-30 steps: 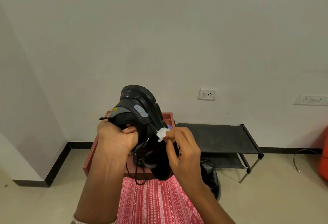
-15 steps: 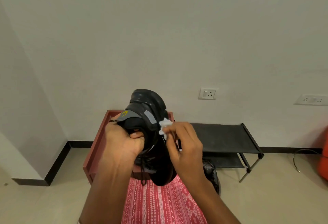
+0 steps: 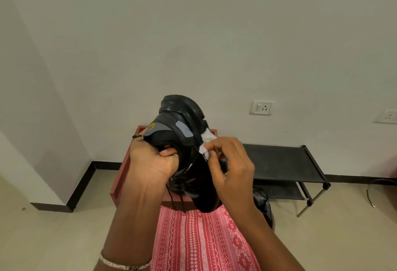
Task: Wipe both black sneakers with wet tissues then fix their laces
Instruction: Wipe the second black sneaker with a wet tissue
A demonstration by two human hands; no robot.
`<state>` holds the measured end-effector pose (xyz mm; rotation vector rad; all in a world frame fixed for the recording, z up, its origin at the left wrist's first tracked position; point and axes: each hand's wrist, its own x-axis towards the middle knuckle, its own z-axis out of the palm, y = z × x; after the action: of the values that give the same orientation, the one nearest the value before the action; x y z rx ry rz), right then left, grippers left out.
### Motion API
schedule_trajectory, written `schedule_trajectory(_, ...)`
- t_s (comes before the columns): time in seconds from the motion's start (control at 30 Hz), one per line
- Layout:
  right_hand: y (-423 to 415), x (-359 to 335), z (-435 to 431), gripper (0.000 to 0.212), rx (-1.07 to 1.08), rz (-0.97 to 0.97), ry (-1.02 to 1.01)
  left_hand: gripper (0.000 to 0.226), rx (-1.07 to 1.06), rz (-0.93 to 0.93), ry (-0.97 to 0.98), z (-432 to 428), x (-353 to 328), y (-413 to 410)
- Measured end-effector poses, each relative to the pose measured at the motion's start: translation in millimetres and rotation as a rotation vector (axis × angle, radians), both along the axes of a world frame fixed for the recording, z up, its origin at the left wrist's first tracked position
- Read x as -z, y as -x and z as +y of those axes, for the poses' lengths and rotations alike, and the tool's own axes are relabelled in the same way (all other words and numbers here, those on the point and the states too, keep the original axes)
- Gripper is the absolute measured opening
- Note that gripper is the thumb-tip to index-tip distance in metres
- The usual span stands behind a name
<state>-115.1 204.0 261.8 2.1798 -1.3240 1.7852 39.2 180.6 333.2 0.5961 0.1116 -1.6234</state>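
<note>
I hold a black sneaker [image 3: 182, 118] up in front of me, heel raised and toe pointing down. My left hand [image 3: 150, 161] grips its collar, thumb inside the opening. My right hand [image 3: 229, 163] pinches a small white wet tissue [image 3: 206, 139] against the sneaker's right side near the heel. Black laces [image 3: 179, 193] dangle loose below my left hand. A second black sneaker [image 3: 263, 204] lies on the floor at the right, mostly hidden behind my right forearm.
A reddish-brown low table [image 3: 120, 182] stands against the wall behind the sneaker. To its right is a black two-tier shoe rack [image 3: 285, 163]. Pink patterned cloth [image 3: 199, 242] covers my lap. A cable [image 3: 373, 187] lies on the floor at far right.
The tissue in my right hand has slid up the sneaker's side toward the heel. The sneaker has shifted slightly to the right and tilted more upright.
</note>
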Motion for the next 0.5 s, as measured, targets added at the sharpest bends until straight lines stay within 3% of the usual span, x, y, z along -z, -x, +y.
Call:
schedule_trajectory(0.13,9.9,40.0,10.2,0.021,0.016,-0.027,-0.155,0.036,-0.024,0.023,-0.018,-8.0,10.7,-12.1)
schedule_trajectory(0.23,1.5,32.2,9.0,0.022,0.039,-0.128,-0.215,0.036,-0.014,0.034,-0.049,-12.3,19.2,-5.5)
schedule_trajectory(0.5,-30.2,3.4,-1.5,0.021,-0.094,-0.173,-0.18,0.037,-0.011,0.027,-0.05,-18.8,25.3,9.4)
